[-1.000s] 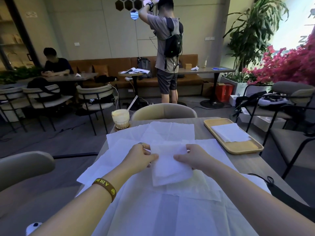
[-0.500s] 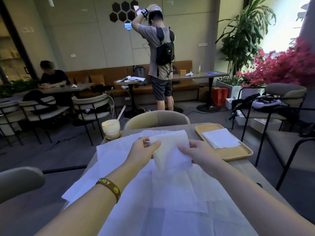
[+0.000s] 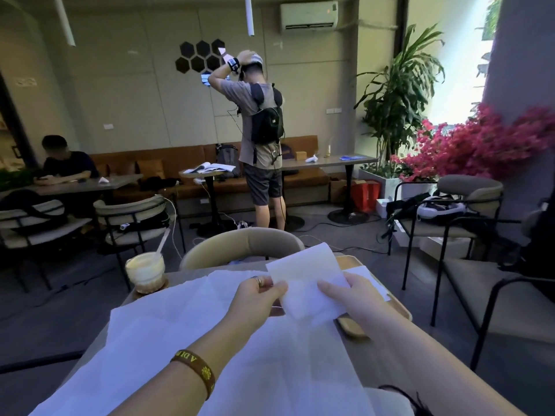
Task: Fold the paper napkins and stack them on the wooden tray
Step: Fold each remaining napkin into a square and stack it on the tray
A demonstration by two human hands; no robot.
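Note:
A folded white napkin [image 3: 306,280] hangs in the air above the table, held between both hands. My left hand [image 3: 255,298] pinches its left edge and my right hand [image 3: 348,295] pinches its right edge. The napkin partly covers the wooden tray [image 3: 396,307] on the right of the table. A folded napkin on the tray [image 3: 365,273] shows behind my right hand. Several unfolded napkins [image 3: 186,334] lie spread over the table below my arms.
A glass of creamy drink with a straw [image 3: 145,270] stands on a coaster at the table's far left corner. A beige chair back [image 3: 240,247] faces me across the table. Black-framed chairs stand to the right. A person stands further back.
Both hands have lifted the folded napkin off the spread sheets and carried it up and right, over the tray. The camera has tilted upward.

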